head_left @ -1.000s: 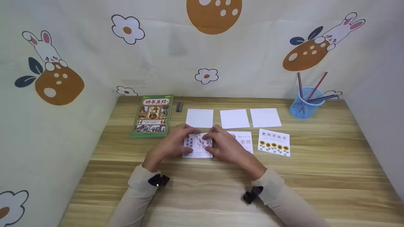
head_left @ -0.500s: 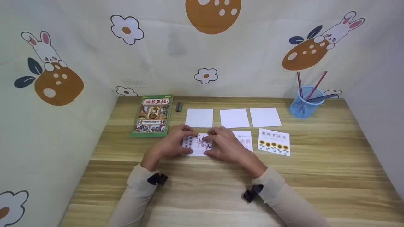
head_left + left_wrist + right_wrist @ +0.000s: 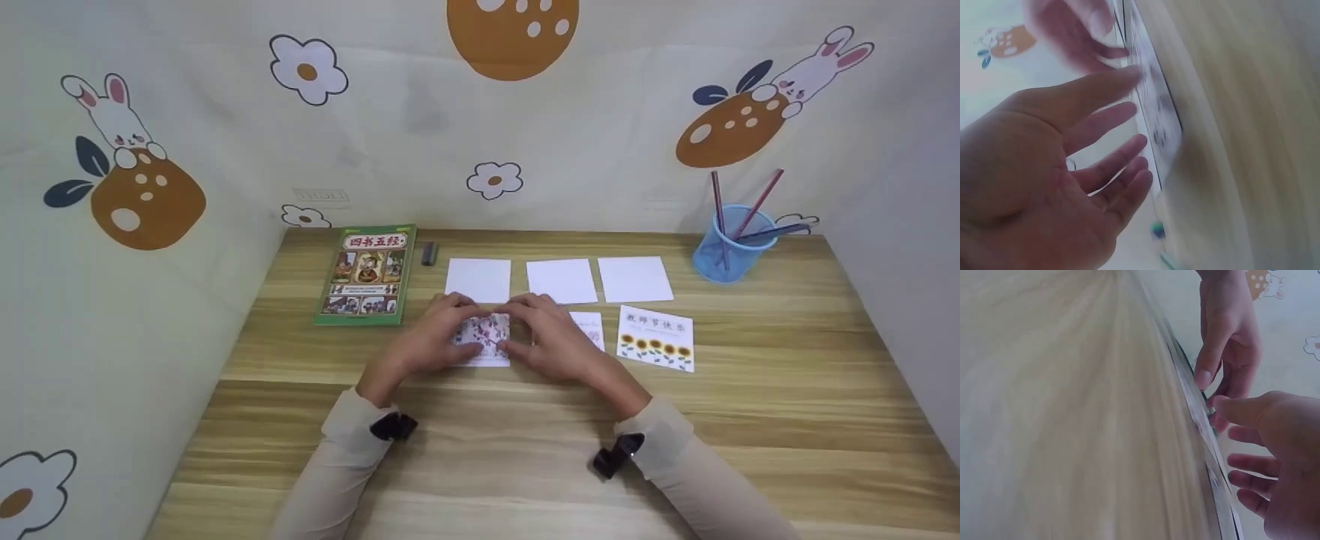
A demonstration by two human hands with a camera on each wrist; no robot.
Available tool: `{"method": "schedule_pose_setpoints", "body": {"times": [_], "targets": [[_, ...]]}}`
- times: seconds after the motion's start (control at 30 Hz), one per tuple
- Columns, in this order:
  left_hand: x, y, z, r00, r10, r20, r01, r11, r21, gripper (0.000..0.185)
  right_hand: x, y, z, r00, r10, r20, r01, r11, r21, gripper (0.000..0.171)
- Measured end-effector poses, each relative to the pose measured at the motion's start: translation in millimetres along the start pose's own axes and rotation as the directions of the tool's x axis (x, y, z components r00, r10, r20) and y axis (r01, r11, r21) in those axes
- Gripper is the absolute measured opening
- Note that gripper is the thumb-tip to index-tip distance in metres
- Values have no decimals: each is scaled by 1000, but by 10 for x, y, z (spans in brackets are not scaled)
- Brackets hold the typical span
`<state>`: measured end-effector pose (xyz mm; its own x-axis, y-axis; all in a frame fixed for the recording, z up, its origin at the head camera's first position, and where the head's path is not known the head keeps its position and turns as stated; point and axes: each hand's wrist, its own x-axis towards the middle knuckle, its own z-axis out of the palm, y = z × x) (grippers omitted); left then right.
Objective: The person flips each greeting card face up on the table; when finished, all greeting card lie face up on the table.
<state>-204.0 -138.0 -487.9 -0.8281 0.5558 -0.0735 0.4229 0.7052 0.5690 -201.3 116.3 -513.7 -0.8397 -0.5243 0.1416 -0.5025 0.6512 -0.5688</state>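
Head view, centre of frame: left hand (image 3: 427,346) and right hand (image 3: 551,341) meeting over a small flower-printed card (image 3: 486,339) flat on the tabletop (image 3: 480,450), fingertips on its upper edge and sides. Behind it, three blank white cards (image 3: 559,280) in a row; to the right a sunflower card (image 3: 655,337); a second printed card (image 3: 589,328) half hidden under the right wrist; green book (image 3: 367,274) at upper left, blue pen cup (image 3: 731,244) at upper right.

Left wrist view (blurred): left fingers (image 3: 1103,118) straight and spread, thumb tip against the card edge (image 3: 1154,112), nothing gripped.

Right wrist view: right thumb (image 3: 1241,410) pressing the card rim (image 3: 1199,402), remaining fingers loose; whether actually pinching, cannot tell.

Best done with light, even fingertip pressure from both sides, keeping the card flat and square to the row behind, and clear of the neighbouring card.
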Motion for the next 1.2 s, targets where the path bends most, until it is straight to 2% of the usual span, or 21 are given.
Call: {"method": "schedule_pose_setpoints", "body": {"times": [0.1, 0.23, 0.43, 0.53, 0.67, 0.8, 1.0, 1.07, 1.2], "targets": [[130, 130, 80, 998, 54, -17, -54, 999, 1, 57, -78, 154, -142, 996, 48, -69, -46, 998, 33, 53], [392, 337, 212, 992, 118, -37, -118, 993, 11, 58, -239, 464, -394, 983, 129, -134, -121, 991, 62, 50], [897, 681, 424, 993, 114, 6, -115, 993, 33, 63, -497, 948, -767, 951, 246, -189, -233, 968, 89, 48], [1128, 835, 519, 995, 100, 28, -101, 994, 32, 65, -589, 1112, -912, 941, 290, -177, -279, 957, 85, 48], [1372, 966, 647, 996, 84, 22, -84, 996, 34, 66, -673, 1224, -1031, 931, 357, -76, -355, 934, 41, 54], [1528, 1071, 712, 1000, 20, -3, -20, 999, 49, 68, -707, 1264, -1049, 926, 376, -24, -376, 926, 3, 61], [1664, 1157, 787, 992, -113, -56, 118, 989, 93, 71, -684, 1260, -1029, 920, 388, -44, -390, 920, -34, 62], [1690, 1175, 824, 989, -121, -80, 131, 983, 127, 69, -675, 1264, -1022, 917, 396, -49, -398, 917, -31, 62], [1709, 1220, 881, 991, -76, -113, 96, 979, 180, 70, -662, 1284, -1026, 918, 390, -66, -392, 920, -11, 61]]}}
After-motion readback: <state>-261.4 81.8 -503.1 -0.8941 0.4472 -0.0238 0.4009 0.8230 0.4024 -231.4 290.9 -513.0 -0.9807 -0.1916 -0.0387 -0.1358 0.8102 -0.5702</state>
